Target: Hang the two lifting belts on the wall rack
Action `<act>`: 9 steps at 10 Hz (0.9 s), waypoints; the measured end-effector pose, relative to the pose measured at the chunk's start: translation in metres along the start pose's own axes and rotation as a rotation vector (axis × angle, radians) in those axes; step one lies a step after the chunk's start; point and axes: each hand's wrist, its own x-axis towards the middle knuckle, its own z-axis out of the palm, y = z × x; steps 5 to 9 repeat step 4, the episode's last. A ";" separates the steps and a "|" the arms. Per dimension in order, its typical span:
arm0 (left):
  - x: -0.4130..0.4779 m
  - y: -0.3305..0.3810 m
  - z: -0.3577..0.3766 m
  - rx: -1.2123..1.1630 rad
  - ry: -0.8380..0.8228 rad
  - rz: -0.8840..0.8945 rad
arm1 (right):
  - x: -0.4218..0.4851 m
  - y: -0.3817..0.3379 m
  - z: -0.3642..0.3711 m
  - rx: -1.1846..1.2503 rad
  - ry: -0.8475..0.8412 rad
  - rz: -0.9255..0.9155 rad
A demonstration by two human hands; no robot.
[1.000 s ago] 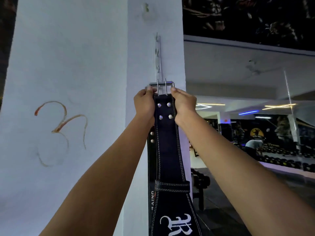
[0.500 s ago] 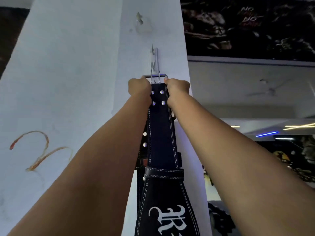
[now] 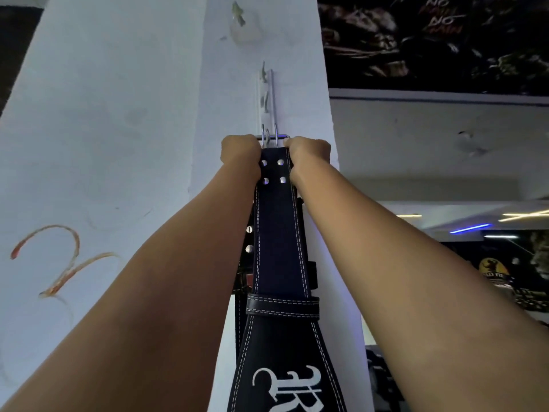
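Where the white pillar (image 3: 166, 120) fills the left of the scene, a black lifting belt (image 3: 277, 233) hangs down its right face over a second belt (image 3: 248, 239) behind. Left hand (image 3: 240, 154) and right hand (image 3: 309, 153) are both closed on its top end, holding the buckle (image 3: 271, 137) against the wall rack (image 3: 266, 96).

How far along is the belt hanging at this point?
Apparently done: another belt already hangs against the pillar, behind the front one. In hand: the left hand and right hand grip the dark belt beside its buckle, raised to the wall rack. Left: whether the buckle has caught a hook cannot be told; release remains.
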 end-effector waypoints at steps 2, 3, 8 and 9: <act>-0.005 -0.005 -0.008 -0.294 0.032 -0.053 | -0.018 0.005 -0.001 0.036 0.085 -0.052; -0.015 -0.004 -0.018 -0.324 0.009 -0.063 | -0.029 0.011 -0.003 0.034 0.109 -0.038; -0.029 -0.003 -0.027 -0.222 -0.045 -0.061 | -0.043 0.022 -0.013 0.030 0.140 -0.023; -0.029 -0.003 -0.027 -0.222 -0.045 -0.061 | -0.043 0.022 -0.013 0.030 0.140 -0.023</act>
